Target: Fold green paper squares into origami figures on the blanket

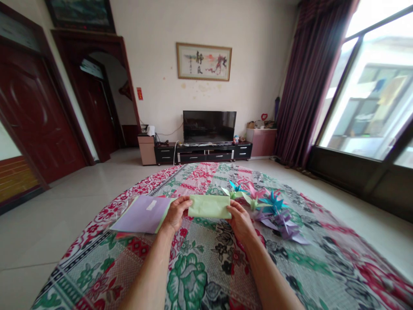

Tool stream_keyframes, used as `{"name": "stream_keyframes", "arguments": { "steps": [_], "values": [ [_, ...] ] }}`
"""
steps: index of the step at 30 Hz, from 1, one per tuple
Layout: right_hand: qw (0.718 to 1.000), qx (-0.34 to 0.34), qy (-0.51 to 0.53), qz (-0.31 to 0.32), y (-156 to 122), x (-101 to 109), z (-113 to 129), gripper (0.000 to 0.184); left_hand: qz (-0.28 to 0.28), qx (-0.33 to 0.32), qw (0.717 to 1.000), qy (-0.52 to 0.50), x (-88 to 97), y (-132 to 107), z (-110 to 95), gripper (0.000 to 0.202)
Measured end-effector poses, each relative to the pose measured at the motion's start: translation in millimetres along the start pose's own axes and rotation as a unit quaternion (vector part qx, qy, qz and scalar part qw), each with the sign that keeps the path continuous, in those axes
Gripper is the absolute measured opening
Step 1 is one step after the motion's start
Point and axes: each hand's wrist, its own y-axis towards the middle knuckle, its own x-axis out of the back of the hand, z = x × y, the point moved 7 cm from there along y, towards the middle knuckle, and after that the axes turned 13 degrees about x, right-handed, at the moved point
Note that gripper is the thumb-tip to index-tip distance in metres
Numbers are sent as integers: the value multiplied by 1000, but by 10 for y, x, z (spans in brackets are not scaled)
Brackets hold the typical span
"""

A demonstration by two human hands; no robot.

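A pale green sheet of paper [209,207], seemingly folded into a wide rectangle, is stretched between my two hands above the table. My left hand [175,214] pinches its left end between thumb and fingers. At the opposite end, my right hand [240,219] grips the lower right corner the same way. Left of my left hand lies a stack of paper with a purple sheet [143,214] on top, partly in a clear wrapper. Beyond my right hand sit several folded paper cranes, among them a blue one [274,202], a pink one [257,191] and a purple one [287,226].
A flowered tablecloth [187,275] covers the round table. Past its far edge stand a low black TV cabinet [206,154] and a television [209,126]. A dark curtain [298,86] hangs beside the window at right; a red door [37,103] is at left.
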Motion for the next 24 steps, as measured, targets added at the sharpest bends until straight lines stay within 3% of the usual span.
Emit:
{"name": "stream_keyframes", "arguments": {
  "steps": [9, 13, 15, 18, 21, 24],
  "values": [
    [998, 25, -53, -10, 13, 68, -21, 33, -21, 5, 1000, 17, 5, 0, 8, 26],
    [980, 78, -179, -28, 25, 126, 45, 27, -54, -10, 997, 63, 74, 74, 47, 22],
    [949, 113, -292, -42, 22, 139, 128, 25, -97, -35, 987, 124, 118, 97, 41, 16],
    [861, 146, -486, -50, 2, 116, 249, 29, -192, -96, 938, 272, 133, 65, -30, 6],
    [782, 139, -608, -23, -15, 76, 266, 34, -255, -125, 841, 460, 17, 8, -71, 12],
    [732, 135, -668, 6, -38, 52, 240, 37, -286, -121, 757, 575, -97, -32, -45, 18]
  ]
}}
